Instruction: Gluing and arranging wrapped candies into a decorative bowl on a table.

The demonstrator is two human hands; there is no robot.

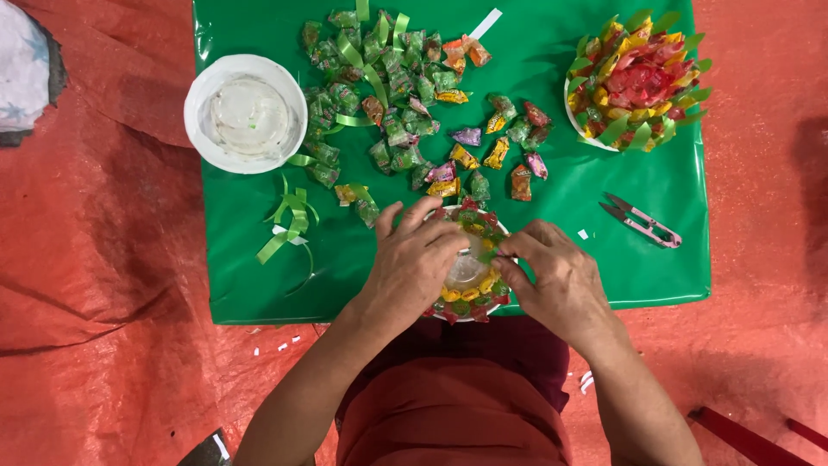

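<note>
Resting on the near edge of the green sheet (259, 276), a small white plate (467, 272) ringed with wrapped candies sits between both hands. The left hand (412, 263) lies spread over its left side, fingers pressing down. The right hand (556, 276) pinches a green candy (488, 255) at the rim. Loose candies (405, 103) lie farther off, with small snips (642, 222) to the right.

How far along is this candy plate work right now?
Done: one candy-covered plate sits top right, fully ringed with sweets and green strips. In hand: the left hand and right hand work on a partly ringed plate, centre bare. Left: a pile of loose candies and a white bowl.
</note>
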